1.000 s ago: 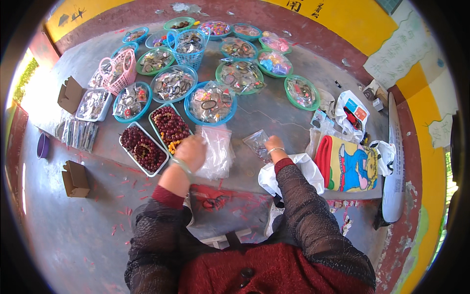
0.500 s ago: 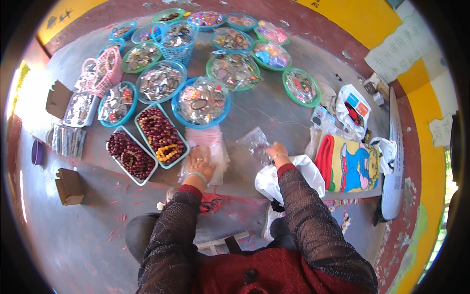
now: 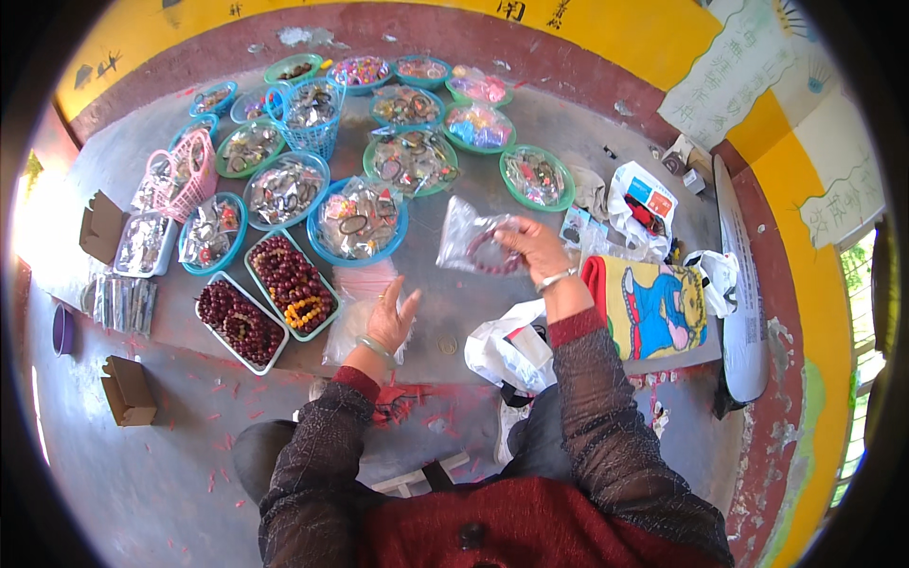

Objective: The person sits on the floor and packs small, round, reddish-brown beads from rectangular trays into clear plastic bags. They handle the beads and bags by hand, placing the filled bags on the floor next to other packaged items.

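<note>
My right hand [image 3: 538,248] is raised above the table, fingers closed on a clear plastic bag [image 3: 458,239] with a dark red beaded bracelet [image 3: 486,248] in it or just behind its film. My left hand [image 3: 385,323] hovers with fingers apart and nothing in them, over a stack of clear plastic bags [image 3: 358,281]. Left of that hand stand two shallow trays, one pale green-blue [image 3: 335,320] and one white [image 3: 267,368], both heaped with dark red beaded bracelets; a yellow one [image 3: 308,310] lies in the first. A small ring-shaped item [image 3: 447,345] rests on the table between my forearms.
Blue and green basins [image 3: 404,237] of bagged trinkets crowd the far side, among them a pink basket [image 3: 195,175] and a tall blue basket [image 3: 312,118]. At the right are a white plastic bag [image 3: 492,348], a folded cartoon towel [image 3: 653,308] and a long pale board [image 3: 743,293].
My right hand has lifted the bag with the bracelet off the table, up and away from me. My left hand has risen from the bag stack and turned, fingers spread. The view has shifted slightly.
</note>
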